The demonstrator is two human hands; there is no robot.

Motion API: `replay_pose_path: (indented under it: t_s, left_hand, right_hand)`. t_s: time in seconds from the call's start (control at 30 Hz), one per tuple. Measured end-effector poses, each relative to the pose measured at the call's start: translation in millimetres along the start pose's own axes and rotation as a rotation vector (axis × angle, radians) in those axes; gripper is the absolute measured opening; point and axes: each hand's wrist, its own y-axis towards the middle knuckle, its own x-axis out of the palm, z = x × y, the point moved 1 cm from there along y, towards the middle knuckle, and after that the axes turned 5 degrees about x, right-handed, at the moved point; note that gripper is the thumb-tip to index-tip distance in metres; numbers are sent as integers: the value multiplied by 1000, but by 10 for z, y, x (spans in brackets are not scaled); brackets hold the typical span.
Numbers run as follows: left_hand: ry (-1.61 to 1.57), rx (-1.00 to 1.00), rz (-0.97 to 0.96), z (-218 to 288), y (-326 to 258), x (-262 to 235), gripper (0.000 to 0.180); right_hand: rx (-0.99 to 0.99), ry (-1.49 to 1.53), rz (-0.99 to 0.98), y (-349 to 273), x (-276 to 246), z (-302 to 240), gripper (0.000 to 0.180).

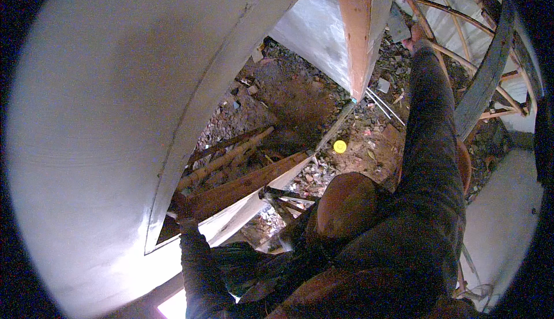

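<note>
My right arm reaches far out to the upper right, over the rubble. At its end my right hand (pixel 416 36) is closed at the edge of a flat grey plate (pixel 398 26), whose kind I cannot make out. Down at the lower left, my left hand (pixel 182 208) touches the end of a brown wooden board (pixel 248 183) where it meets the white wall's opening. Shadow hides most of its fingers.
A large white wall (pixel 98 123) with a curved-looking edge fills the left. Rubble and dirt (pixel 300 97) cover the ground, with a yellow disc (pixel 340 146) and thin white rods (pixel 385 107). A wooden post (pixel 356 36) stands ahead; bent poles (pixel 456 16) cross at upper right.
</note>
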Motion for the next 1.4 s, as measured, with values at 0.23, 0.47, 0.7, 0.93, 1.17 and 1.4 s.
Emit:
replay_pose_path:
  t_s: [0.23,0.47,0.7,0.93,1.17,1.4]
  left_hand:
    - [0,-11,-11,-30,-62,-7,46]
    - [2,-36,-12,-48,-166,1,47]
    - [-40,-1,29,200,236,35,47]
    - [-12,-4,27,117,279,-23,47]
    - [7,-2,14,56,107,-66,48]
    - [-18,21,52,139,253,-1,48]
  right_hand:
    - [281,898,-240,-79,52,-202,30]
    - [193,1015,-365,-254,249,-603,30]
    - [-30,809,-309,-264,-418,-724,30]
    - [226,1016,-125,-511,362,-861,38]
    - [-118,-676,149,-206,131,107,74]
    - [-293,-1034,291,-770,694,1472,69]
